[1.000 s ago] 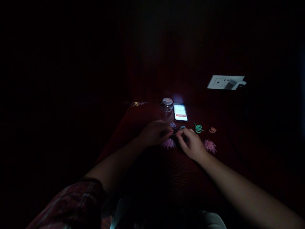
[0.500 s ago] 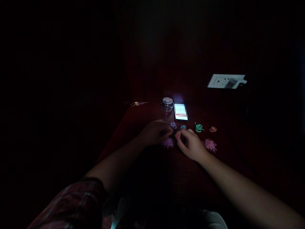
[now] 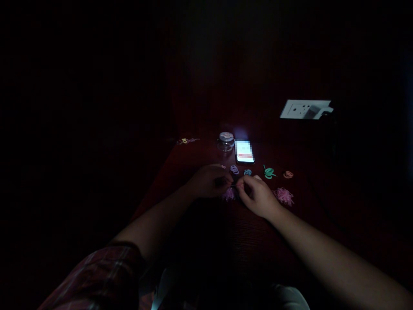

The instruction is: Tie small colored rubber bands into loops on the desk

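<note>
My left hand (image 3: 211, 181) and my right hand (image 3: 258, 196) are pinched close together over the dark red table (image 3: 248, 232). A thin pale strand (image 3: 233, 185), too small to make out well, spans the short gap between their fingertips. Just below the left fingertips lies a purple bundle of strands (image 3: 229, 194), partly hidden. A pink pile of strands (image 3: 284, 196) sits right of my right wrist. Behind the hands are small purple loops (image 3: 234, 169), blue loops (image 3: 247, 172), green loops (image 3: 269, 172) and orange loops (image 3: 288, 174).
A lit phone (image 3: 245, 151) lies behind the hands, beside a clear jar with a lid (image 3: 226, 141). Yellow and purple pieces (image 3: 187, 141) rest at the far left table corner. A white wall socket (image 3: 305, 109) with a plug is at the back right.
My left hand has shifted slightly down and left, uncovering a small pink piece behind it. My right hand has barely moved.
</note>
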Motion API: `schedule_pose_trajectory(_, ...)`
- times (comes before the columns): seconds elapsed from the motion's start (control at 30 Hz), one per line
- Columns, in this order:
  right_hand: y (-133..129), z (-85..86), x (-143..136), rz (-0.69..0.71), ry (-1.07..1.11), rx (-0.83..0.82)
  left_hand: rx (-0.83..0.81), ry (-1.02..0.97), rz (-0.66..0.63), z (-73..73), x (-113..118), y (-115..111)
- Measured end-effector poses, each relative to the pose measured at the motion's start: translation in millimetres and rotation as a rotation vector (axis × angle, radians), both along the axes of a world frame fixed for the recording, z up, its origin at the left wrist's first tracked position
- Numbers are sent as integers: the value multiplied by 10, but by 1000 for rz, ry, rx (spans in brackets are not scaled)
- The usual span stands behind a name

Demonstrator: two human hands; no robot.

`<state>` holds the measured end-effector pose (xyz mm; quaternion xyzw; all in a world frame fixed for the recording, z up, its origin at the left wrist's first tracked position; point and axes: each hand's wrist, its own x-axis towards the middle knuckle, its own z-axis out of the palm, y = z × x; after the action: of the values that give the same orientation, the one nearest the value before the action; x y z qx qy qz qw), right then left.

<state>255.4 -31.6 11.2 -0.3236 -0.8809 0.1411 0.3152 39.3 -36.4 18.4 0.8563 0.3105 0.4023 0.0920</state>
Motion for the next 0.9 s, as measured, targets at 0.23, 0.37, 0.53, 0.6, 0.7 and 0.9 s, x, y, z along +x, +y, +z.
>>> schedule_pose_trajectory(0.23, -11, -1, -9, 6, -25, -12, 14, 48, -6, 23, -13, 2)
schedule_pose_trajectory(0.37, -7, -9, -8, 9, -15, -8, -16, 38, -2, 1, -49, 27)
schedule_pose_trajectory(0.53, -6, -6, -2, 0, -1, 2, -110, 171, -67, 1, -112, 57)
schedule_pose_trajectory(0.6, -4, -10, 0, -3, -4, 1, -108, 172, -56, 16, -127, 58)
schedule_pose_trajectory(0.7, 3, -19, 2, 1, -13, -2, -99, 161, -28, 47, -128, 44)
schedule_pose_trajectory(0.9, -2, -21, -3, -2, -14, -11, -93, 153, -24, 86, -107, 7)
